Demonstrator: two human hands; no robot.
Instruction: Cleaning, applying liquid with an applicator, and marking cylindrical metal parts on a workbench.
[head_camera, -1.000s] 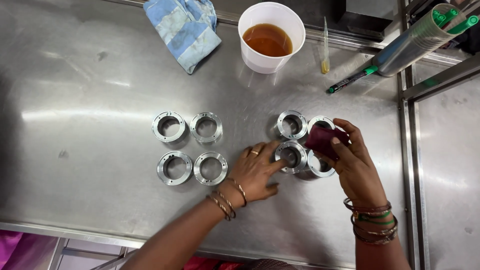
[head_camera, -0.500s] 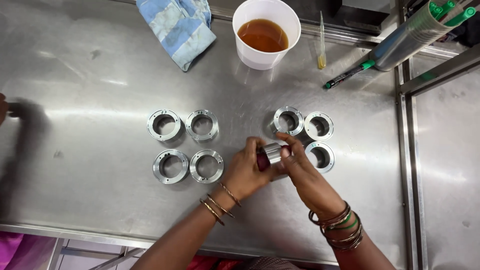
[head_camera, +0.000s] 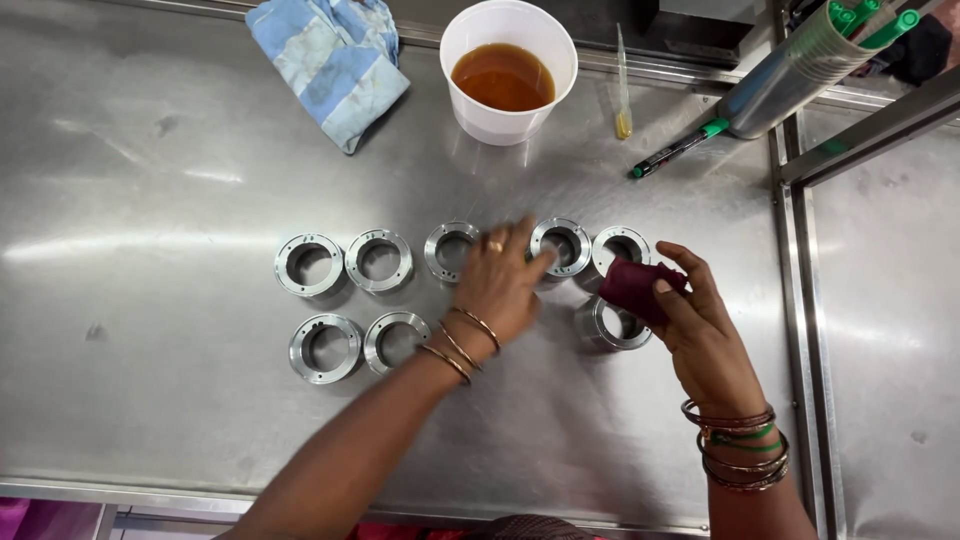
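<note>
Left hand (head_camera: 497, 285) set ring (head_camera: 452, 249) in upper row, hands parted

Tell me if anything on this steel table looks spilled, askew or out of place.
Nothing looks spilled. The one oddity is a metal ring sitting alone between the four-ring group on the left and the rings by the hands, under the left hand. The cup of amber liquid stands upright.

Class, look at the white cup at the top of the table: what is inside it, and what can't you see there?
The white cup holds an amber-brown liquid that fills much of it. The liquid is murky, so the cup's bottom and anything sunk in it are hidden.
</note>
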